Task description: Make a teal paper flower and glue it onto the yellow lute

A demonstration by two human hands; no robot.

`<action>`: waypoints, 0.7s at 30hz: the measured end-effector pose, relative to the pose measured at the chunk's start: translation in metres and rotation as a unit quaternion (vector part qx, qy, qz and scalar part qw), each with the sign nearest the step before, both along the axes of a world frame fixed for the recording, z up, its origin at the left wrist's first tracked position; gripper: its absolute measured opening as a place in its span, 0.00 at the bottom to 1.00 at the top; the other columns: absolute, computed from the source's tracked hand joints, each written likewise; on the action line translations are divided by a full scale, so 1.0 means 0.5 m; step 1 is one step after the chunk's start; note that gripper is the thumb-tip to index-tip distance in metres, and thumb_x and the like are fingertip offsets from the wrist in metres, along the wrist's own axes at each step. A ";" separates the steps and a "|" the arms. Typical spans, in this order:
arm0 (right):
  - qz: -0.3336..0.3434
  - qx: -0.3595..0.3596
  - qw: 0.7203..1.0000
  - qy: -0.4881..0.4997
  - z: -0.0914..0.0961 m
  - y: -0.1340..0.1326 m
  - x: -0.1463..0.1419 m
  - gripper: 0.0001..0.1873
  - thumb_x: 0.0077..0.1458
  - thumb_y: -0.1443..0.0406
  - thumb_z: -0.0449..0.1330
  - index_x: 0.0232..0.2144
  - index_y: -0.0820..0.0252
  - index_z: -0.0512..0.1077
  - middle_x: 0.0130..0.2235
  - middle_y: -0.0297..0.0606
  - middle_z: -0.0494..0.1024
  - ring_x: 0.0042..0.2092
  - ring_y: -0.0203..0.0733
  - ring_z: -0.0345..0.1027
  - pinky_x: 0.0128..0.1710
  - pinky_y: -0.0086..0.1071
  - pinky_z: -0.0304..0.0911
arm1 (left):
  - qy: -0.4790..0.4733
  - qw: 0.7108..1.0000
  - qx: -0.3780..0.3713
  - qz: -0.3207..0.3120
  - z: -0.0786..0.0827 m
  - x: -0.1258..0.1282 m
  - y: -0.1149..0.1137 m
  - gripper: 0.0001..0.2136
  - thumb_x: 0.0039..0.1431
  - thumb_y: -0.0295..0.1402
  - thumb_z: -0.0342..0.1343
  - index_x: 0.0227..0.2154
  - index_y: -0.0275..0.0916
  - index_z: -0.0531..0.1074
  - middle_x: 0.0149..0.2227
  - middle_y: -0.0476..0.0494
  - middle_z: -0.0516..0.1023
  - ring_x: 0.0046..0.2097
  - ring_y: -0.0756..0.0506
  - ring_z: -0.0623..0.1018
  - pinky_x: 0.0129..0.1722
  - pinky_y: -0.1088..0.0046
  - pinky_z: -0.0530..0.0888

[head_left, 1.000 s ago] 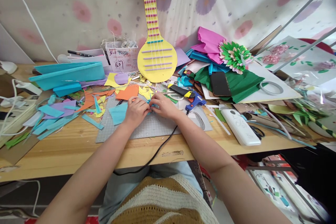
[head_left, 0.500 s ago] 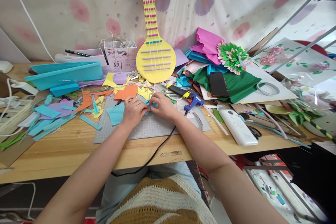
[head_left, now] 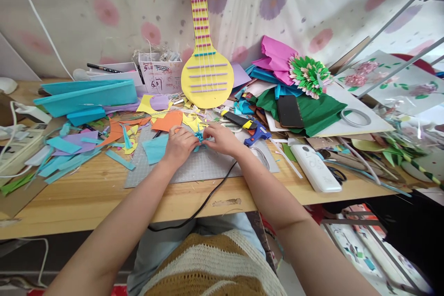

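A blue paper sheet (head_left: 153, 150) lies just left of the left hand (head_left: 181, 144), which pinches a small blue paper piece (head_left: 200, 136) between both hands. The right hand's (head_left: 222, 139) fingertips are at its other side, grip unclear; rightward lies a glue gun (head_left: 257, 133).

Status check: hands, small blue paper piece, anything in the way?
Left hand gripping small blue paper piece; right hand at its other side, grip unclear. Piece over grey gridded cutting mat. Thin black cable passes under right forearm.
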State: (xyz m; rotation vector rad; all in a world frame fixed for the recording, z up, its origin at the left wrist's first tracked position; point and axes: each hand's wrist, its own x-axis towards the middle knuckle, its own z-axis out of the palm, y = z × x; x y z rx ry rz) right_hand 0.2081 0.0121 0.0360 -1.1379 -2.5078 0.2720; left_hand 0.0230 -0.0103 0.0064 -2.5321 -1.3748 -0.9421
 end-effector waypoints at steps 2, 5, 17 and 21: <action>0.003 -0.009 1.000 -0.009 -0.004 0.001 -0.001 0.02 0.51 0.66 0.60 0.30 0.59 0.70 0.34 0.37 0.72 0.39 0.39 0.63 0.36 0.29 0.54 | 0.005 1.000 0.003 0.000 -0.001 0.001 0.001 0.09 0.58 0.35 0.52 0.25 0.45 0.74 0.28 0.49 0.78 0.35 0.45 0.71 0.50 0.58 0.57; 0.002 -0.015 1.000 -0.007 -0.012 0.003 -0.003 0.02 0.51 0.66 0.61 0.29 0.59 0.71 0.33 0.36 0.72 0.38 0.37 0.63 0.35 0.28 0.53 | 0.011 1.000 0.011 0.002 -0.003 0.000 0.001 0.08 0.58 0.33 0.52 0.25 0.44 0.73 0.27 0.49 0.77 0.35 0.46 0.71 0.50 0.59 0.57; -0.008 -0.014 0.999 -0.040 -0.016 0.007 -0.009 0.03 0.53 0.66 0.59 0.30 0.59 0.73 0.33 0.38 0.75 0.38 0.39 0.66 0.33 0.29 0.52 | -0.027 0.999 0.006 0.023 -0.011 -0.002 -0.003 0.05 0.52 0.36 0.58 0.25 0.42 0.71 0.28 0.49 0.78 0.36 0.45 0.73 0.48 0.60 0.57; -0.014 -0.020 0.998 -0.054 -0.009 0.003 -0.010 0.04 0.54 0.66 0.58 0.30 0.60 0.73 0.34 0.38 0.75 0.39 0.38 0.66 0.34 0.28 0.51 | -0.045 0.998 -0.022 0.023 -0.010 -0.003 -0.001 0.07 0.55 0.36 0.56 0.24 0.42 0.71 0.28 0.51 0.78 0.36 0.47 0.73 0.47 0.60 0.57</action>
